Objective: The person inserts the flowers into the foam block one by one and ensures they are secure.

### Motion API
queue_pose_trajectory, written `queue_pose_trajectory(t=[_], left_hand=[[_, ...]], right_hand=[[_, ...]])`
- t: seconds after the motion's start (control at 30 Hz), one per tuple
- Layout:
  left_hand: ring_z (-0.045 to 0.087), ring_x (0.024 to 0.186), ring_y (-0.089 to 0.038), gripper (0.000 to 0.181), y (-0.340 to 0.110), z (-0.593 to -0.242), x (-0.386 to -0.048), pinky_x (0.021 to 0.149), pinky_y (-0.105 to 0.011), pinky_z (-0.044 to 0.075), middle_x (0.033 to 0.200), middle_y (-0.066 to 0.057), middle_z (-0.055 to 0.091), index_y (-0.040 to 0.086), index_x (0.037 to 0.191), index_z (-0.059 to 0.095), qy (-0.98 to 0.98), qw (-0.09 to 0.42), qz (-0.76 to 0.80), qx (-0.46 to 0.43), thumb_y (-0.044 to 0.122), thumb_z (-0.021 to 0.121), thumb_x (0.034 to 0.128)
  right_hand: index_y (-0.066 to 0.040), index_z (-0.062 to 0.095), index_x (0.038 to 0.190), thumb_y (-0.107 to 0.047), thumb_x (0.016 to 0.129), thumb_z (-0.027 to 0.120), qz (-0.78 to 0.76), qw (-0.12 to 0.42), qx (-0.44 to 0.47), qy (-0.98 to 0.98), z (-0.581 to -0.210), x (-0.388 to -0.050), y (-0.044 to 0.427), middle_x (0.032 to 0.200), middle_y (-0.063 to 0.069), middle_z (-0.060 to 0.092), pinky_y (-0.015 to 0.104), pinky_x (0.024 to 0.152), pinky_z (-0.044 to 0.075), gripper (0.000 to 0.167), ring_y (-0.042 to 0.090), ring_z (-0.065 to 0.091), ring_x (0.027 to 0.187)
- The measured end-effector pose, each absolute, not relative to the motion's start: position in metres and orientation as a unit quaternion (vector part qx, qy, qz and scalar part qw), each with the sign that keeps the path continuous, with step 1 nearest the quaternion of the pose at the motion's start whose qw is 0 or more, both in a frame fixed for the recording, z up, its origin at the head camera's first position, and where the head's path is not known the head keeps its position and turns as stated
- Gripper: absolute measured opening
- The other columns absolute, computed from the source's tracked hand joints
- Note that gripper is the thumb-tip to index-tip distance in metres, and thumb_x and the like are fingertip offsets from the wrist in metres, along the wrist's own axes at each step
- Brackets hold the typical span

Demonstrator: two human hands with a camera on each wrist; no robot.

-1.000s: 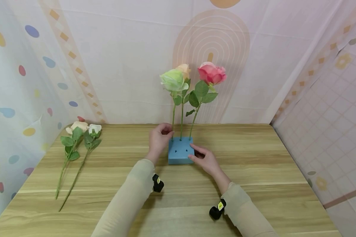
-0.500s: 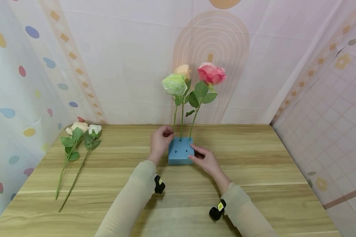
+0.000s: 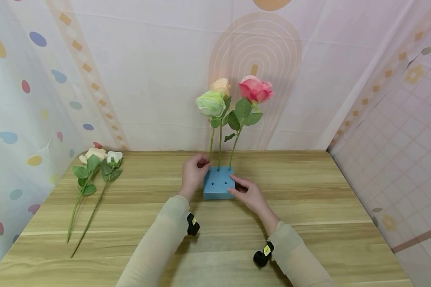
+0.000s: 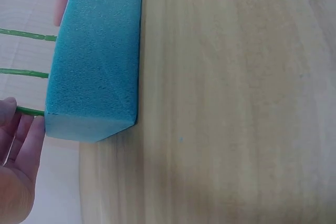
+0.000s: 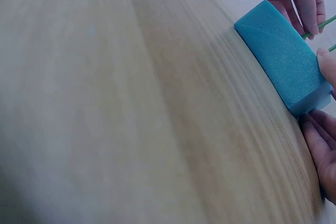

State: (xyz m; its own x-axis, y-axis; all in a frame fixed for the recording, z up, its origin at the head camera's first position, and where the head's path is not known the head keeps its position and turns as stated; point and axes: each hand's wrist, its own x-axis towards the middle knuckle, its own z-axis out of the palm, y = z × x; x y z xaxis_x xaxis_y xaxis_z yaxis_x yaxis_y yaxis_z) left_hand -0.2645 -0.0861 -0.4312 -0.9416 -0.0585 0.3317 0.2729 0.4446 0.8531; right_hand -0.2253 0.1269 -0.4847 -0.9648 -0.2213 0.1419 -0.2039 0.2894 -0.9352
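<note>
A blue foam block (image 3: 219, 188) rests on the table, with three artificial roses upright along its back row. My left hand (image 3: 194, 171) pinches the stem of the light green rose (image 3: 211, 103) low down, at the block's back left corner. Between thumb and fingers, my right hand (image 3: 250, 194) holds the block's right side. Behind the green rose stands a peach rose (image 3: 220, 85); a pink rose (image 3: 256, 89) leans right. Two small holes show in the block's top. In the left wrist view, the pinched stem (image 4: 30, 111) meets the foam beside my fingertips.
On the left of the wooden table (image 3: 309, 223) lie a cream rose (image 3: 93, 154) and a white rose (image 3: 114, 157), stems toward the front. A patterned cloth (image 3: 158, 71) hangs behind the table's back edge.
My left hand has shifted slightly right and down along with the green rose, whose bloom sits lower and closer to the peach one. My right hand and the block stay put.
</note>
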Motion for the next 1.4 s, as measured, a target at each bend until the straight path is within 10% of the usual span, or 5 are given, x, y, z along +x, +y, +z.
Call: queue_pose_trajectory(t=[0.97,1.4], left_hand=[[0.066,0.085,-0.027,0.025,-0.111,-0.442,-0.239,0.068,-0.018,0.051,0.094,-0.018,0.071,-0.004,0.111,0.069,-0.801,0.12,-0.584,-0.057,-0.007,0.072,0.0864],[0.067,0.087,-0.036,0.032,-0.145,-0.443,-0.226,0.074,-0.043,0.058,0.103,-0.023,0.07,-0.006,0.122,0.063,-0.8,0.037,-0.594,-0.074,-0.001,0.069,0.0908]], right_hand=[[-0.016,0.06,0.138,-0.021,0.091,0.075,-0.576,0.016,-0.124,0.808,-0.486,-0.225,0.127,0.139,0.013,0.054,0.042,0.099,0.048,0.05,0.028,0.052,0.127],[-0.013,0.059,0.139,-0.019,0.091,0.074,-0.588,0.023,-0.125,0.799,-0.487,-0.226,0.127,0.14,0.015,0.053,0.044,0.101,0.046,0.05,0.029,0.051,0.127]])
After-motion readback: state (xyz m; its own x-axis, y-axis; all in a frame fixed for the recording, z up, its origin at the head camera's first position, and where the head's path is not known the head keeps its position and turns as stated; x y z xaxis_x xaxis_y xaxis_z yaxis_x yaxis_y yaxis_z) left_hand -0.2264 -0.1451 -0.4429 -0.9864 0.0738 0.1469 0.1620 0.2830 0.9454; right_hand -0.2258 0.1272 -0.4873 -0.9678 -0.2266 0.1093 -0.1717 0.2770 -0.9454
